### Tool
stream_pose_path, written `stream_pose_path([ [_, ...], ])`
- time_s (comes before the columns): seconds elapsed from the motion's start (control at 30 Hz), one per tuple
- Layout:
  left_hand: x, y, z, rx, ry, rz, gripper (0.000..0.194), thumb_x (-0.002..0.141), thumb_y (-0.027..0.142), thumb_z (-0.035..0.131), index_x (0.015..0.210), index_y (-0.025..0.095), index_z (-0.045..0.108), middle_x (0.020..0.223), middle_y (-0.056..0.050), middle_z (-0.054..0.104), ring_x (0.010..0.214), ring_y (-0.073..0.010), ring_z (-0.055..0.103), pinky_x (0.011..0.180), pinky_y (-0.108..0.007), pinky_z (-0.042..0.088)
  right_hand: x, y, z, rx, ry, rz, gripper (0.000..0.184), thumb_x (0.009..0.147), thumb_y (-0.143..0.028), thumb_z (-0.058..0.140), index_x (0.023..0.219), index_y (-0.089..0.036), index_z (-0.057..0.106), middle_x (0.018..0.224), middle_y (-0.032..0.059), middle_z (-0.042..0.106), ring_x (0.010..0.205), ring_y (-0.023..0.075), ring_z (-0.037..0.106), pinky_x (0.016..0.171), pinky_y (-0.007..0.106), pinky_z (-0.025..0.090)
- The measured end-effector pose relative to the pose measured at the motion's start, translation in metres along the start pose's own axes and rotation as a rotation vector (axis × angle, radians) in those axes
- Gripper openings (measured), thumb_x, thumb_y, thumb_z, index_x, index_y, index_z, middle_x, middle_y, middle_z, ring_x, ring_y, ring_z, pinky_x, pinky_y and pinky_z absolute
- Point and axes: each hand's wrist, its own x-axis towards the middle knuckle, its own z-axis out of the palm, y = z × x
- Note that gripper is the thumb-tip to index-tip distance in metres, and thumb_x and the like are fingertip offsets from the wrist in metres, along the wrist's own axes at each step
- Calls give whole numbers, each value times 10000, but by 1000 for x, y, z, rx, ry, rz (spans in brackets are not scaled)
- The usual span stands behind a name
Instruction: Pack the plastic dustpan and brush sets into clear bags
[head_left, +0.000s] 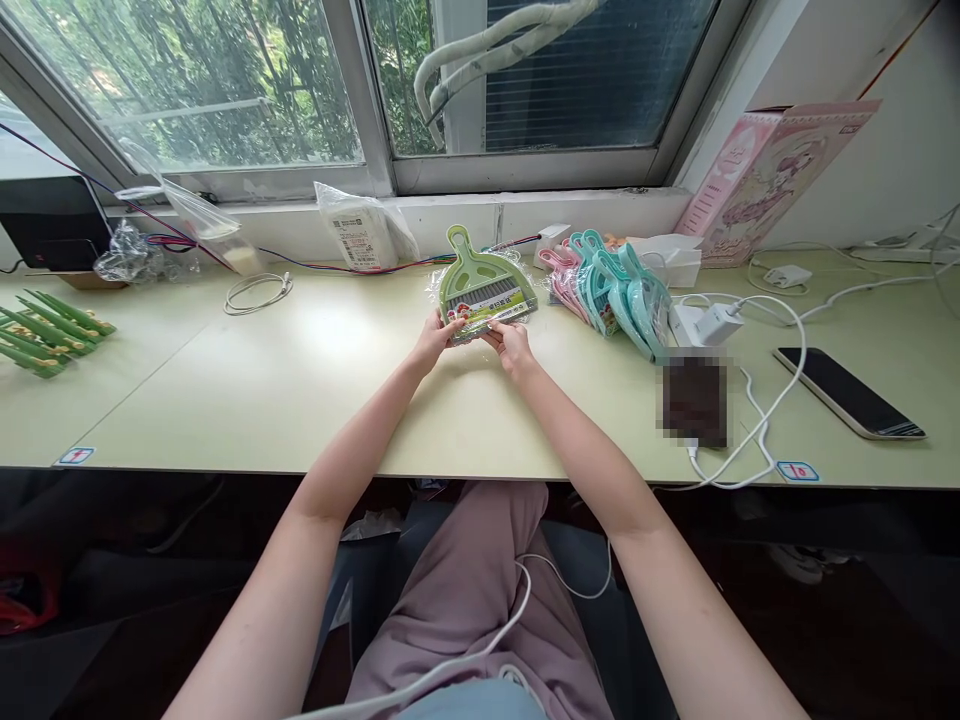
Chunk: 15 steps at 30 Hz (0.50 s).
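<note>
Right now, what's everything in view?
dustpan: 1, green, between hands
brush: 1, grey-bristled, against dustpan
wrapped pieces: several, pink and teal, right
sticks: several, green, far left
carton: 1, pink, back right
phone: 1, black, far right
cables: several, white, mostly right
packet: 1, white, by window
device: 1, black, back left
window: 1, grey-framed, back
labels: 2, blue-edged, table's front
table: 1, pale yellow, centre
hands: 2, bare, on dustpan
trousers: 1 pair, mauve, below

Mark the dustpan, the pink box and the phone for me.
Dustpan (475,271): head view, on its green body.
Pink box (789,185): head view, on its printed front.
Phone (849,392): head view, on its dark screen.
</note>
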Motion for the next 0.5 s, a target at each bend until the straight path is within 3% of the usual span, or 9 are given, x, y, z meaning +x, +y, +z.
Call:
stream_pose_path([
  [0.27, 1, -2, 0, 15, 22, 6, 542, 685, 380, 786, 1101, 149, 527, 1017, -85, 710, 711, -160, 673, 679, -314, 572, 3, -2, -3, -30, -58, 32, 136, 903, -48, 550, 819, -127, 622, 696, 27, 728, 701, 120, 720, 762, 235, 619],
  [0.5, 0, -2, -1, 20, 36, 17, 498, 700, 364, 778, 1077, 156, 527, 1058, -91, 696, 780, -166, 669, 722, -341, 586, 0, -4, -1, -26, -61, 49, 165, 914, -36, 522, 805, -123, 609, 670, 24, 723, 656, 112, 707, 708, 219, 612],
])
